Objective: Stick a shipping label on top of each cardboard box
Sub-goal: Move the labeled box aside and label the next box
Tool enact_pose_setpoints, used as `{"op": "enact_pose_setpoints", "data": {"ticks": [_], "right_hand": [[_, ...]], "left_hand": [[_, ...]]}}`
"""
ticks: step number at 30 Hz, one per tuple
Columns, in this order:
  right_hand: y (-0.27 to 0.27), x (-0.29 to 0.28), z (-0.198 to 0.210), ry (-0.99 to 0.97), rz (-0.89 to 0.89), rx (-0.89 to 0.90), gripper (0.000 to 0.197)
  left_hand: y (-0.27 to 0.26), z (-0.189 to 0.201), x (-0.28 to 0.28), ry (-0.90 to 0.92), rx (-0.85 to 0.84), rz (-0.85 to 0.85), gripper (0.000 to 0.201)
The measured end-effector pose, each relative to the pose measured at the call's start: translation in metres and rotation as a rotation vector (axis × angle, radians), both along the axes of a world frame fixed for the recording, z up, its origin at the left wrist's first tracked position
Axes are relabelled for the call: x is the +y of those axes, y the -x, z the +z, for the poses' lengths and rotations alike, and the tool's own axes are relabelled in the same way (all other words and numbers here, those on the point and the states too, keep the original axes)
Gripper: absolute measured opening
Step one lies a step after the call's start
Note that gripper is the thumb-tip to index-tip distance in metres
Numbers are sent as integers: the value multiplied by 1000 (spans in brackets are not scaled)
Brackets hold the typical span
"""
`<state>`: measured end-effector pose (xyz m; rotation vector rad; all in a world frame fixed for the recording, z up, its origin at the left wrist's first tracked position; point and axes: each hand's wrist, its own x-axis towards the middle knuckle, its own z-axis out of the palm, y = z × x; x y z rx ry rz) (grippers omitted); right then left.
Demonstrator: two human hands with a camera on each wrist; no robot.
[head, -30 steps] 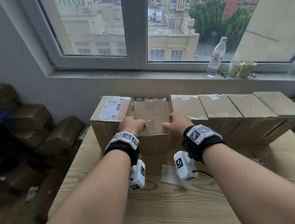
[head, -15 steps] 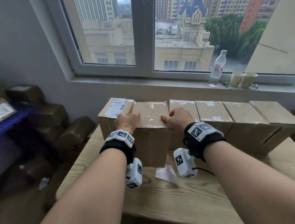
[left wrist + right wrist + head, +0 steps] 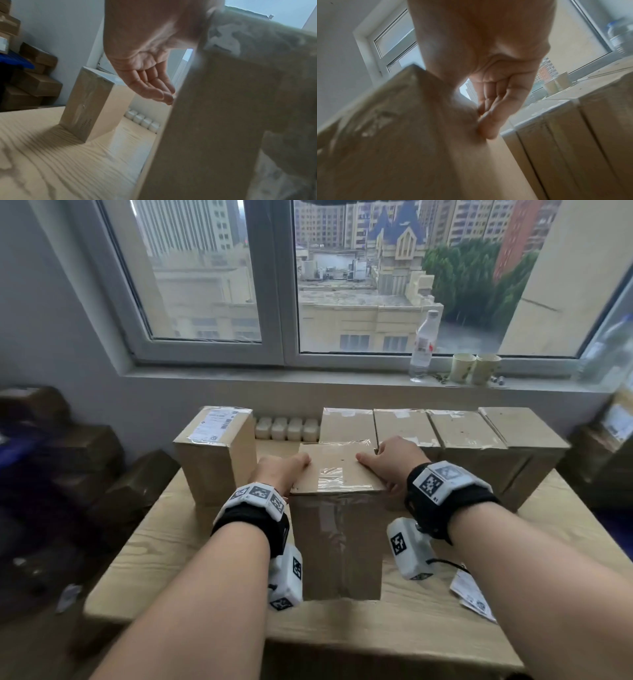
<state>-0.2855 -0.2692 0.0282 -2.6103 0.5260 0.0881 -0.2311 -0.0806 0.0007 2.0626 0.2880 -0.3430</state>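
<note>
Both left hand point(image 3: 279, 470) and right hand point(image 3: 394, 460) press the box point(image 3: 337, 474), fingers point(image 3: 150, 83) nearly straight.

A small parcel-packing room: taped brown cardboard boxes point(image 3: 462, 428) line a pale wooden table point(image 3: 164, 542), more brown cartons point(image 3: 137, 484) are heaped on the floor, and a white-framed window point(image 3: 270, 302) overlooks city towers point(image 3: 191, 227).

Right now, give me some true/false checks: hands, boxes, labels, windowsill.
1. The left hand and right hand both press the front box. True.
2. The front box carries a shipping label. False: only clear tape on top; the labelled box stands to its left.
3. The four back-row boxes on the right are labelled. False: no labels on their tops.
4. Two paper cups stand on the windowsill. True.
</note>
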Motion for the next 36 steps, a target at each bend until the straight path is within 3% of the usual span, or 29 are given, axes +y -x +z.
{"op": "enact_pose_setpoints", "data": {"ticks": [6, 15, 21, 25, 29, 33, 36], "right_hand": [[30, -47, -20, -13, -80, 60, 48], [49, -92, -61, -52, -121, 93, 39], [50, -111, -86, -241, -164, -16, 29], [55, -128, -106, -395, -301, -64, 31], [68, -148, -138, -348, -364, 19, 20], [82, -157, -173, -200, -366, 135, 9], [89, -154, -202, -179, -366, 206, 18]], "left_hand": [[26, -21, -54, -73, -46, -138, 61], [41, -51, -100, -143, -40, -182, 66], [35, -74, -109, -125, -35, -128, 40], [34, -88, -114, -85, -3, -98, 65], [30, -96, -119, 70, 60, -95, 92], [23, -107, -118, 208, 71, -98, 90], [17, -118, -118, 302, 102, -73, 99]]}}
